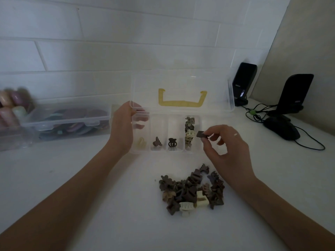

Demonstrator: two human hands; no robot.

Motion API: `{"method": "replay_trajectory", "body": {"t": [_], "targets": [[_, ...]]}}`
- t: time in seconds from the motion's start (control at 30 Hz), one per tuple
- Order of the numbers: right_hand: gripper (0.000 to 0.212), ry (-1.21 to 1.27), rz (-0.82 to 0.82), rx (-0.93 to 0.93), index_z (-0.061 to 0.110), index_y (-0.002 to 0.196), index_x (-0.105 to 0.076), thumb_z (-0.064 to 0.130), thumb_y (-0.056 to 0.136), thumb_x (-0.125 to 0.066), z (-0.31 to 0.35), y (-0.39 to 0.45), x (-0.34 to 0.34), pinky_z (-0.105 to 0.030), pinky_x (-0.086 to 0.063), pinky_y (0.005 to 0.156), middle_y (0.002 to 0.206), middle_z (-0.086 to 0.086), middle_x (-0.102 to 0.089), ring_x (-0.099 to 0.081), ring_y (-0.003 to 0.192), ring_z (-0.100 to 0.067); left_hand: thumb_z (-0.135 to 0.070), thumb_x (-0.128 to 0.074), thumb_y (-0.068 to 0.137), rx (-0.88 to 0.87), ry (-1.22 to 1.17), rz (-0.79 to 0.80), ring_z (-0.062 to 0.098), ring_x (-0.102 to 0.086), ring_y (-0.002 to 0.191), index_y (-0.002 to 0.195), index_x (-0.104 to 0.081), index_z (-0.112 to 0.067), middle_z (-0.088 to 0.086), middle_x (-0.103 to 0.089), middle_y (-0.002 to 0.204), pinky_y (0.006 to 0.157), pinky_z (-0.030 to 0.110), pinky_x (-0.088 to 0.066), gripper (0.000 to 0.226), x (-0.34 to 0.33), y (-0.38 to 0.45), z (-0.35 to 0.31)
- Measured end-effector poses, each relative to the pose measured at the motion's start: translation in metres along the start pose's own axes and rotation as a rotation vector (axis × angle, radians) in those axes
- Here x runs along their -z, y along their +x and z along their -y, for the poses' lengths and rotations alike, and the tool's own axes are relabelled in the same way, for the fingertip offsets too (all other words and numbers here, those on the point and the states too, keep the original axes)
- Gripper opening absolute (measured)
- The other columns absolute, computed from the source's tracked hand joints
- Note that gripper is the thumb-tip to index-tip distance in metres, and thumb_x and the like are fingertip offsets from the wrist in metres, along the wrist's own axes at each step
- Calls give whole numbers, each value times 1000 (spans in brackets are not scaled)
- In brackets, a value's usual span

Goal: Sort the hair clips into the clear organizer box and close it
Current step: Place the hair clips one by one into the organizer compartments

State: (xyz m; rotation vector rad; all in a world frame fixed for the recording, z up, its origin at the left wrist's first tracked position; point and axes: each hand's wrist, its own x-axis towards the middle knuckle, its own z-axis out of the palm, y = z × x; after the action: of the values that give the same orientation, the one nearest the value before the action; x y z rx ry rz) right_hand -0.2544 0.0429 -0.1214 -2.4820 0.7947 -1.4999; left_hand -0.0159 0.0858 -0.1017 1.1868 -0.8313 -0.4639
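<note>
One dark clip (201, 134) pinched in the right hand (228, 147) hovers right of the organizer box (139, 152), whose left end the left hand (123, 126) grips.

A white worktop (90, 187) runs up to a white tiled wall. The clear organizer box (165, 151) stands open on it, its lid tipped back toward the wall. Nearer than the box, a loose pile of hair clips (192, 191), mostly brown with a few cream ones, lies on the bare surface. Left of the box sits another clear container (68, 122) of coloured items. Right of the box stand two black speakers (243, 82), and a black mouse (281, 128) with its cables.
</note>
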Motion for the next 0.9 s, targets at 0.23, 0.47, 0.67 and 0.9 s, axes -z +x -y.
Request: {"method": "replay_trajectory", "body": {"t": [0.23, 0.47, 0.67, 0.9], "targets": [[30, -24, -68, -60, 29, 88, -51, 4, 81, -67, -8, 3, 5, -4, -35, 71, 83, 23, -49, -45, 75, 0, -10, -32, 89, 4, 5, 25, 9, -59, 56, 70, -53, -15, -8, -67, 61, 56, 26, -47, 29, 2, 0, -2], [26, -47, -46, -35, 28, 89, -52, 9, 81, -68, -8, 0, 4, -10, -38, 69, 80, 27, -48, -46, 79, 6, -8, -31, 88, 0, 10, 15, 8, -58, 51, 70, -51, -12, -8, -65, 56, 52, 24, -46, 28, 7, 2, -5], [5, -147, -11, 128, 14, 84, -63, 11, 82, -66, -9, 3, 0, -23, -42, 75, 88, 4, -66, -51, 85, -11, -6, -31, 88, 9, 12, 35, 7, -58, 51, 70, -50, -12, -9, -65, 56, 51, 22, -46, 26, 5, 1, -7], [7, -97, 139, 281, 11, 82, -67, 18, 83, -64, 0, 6, 10, -30, -48, 70, 88, 0, -65, -58, 78, -17, -7, -31, 88, 13, 13, 29, 6, -58, 51, 70, -50, -12, -9, -65, 55, 52, 23, -46, 26, 5, 0, -7]]}}
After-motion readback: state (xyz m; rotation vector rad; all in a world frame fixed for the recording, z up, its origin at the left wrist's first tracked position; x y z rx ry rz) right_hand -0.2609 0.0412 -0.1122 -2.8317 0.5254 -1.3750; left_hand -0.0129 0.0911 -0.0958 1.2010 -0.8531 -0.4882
